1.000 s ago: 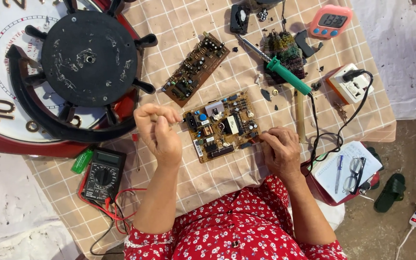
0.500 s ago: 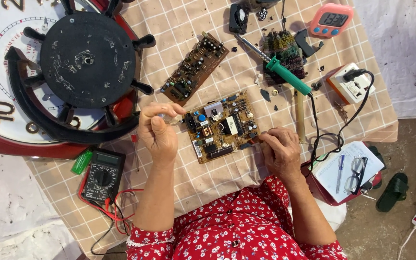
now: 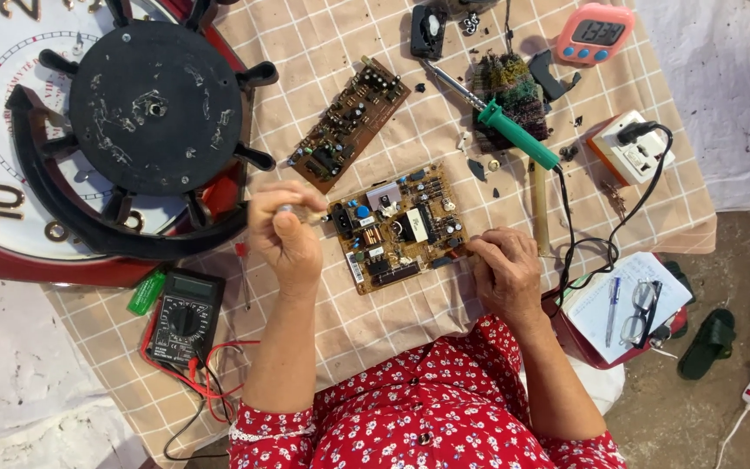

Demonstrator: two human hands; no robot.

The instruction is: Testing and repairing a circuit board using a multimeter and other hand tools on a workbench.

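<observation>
A tan circuit board (image 3: 401, 227) packed with components lies on the checked cloth in front of me. My left hand (image 3: 284, 233) hovers at the board's left edge, fingers pinched on a small pale object that I cannot identify. My right hand (image 3: 505, 271) rests on the cloth with its fingertips on the board's lower right corner. A second, brown circuit board (image 3: 351, 123) lies farther back.
A green-handled soldering iron (image 3: 501, 122) lies behind the board, its cord running to a white socket block (image 3: 631, 149). A black multimeter (image 3: 182, 317) with red leads sits front left. A big black wheel-shaped clock frame (image 3: 145, 117) fills the left. A pink timer (image 3: 594, 33) stands at the back. A notepad with pen and glasses (image 3: 627, 304) is at the right.
My left hand has turned its pinched fingers slightly toward the board's left edge. The right hand stays on the board's corner.
</observation>
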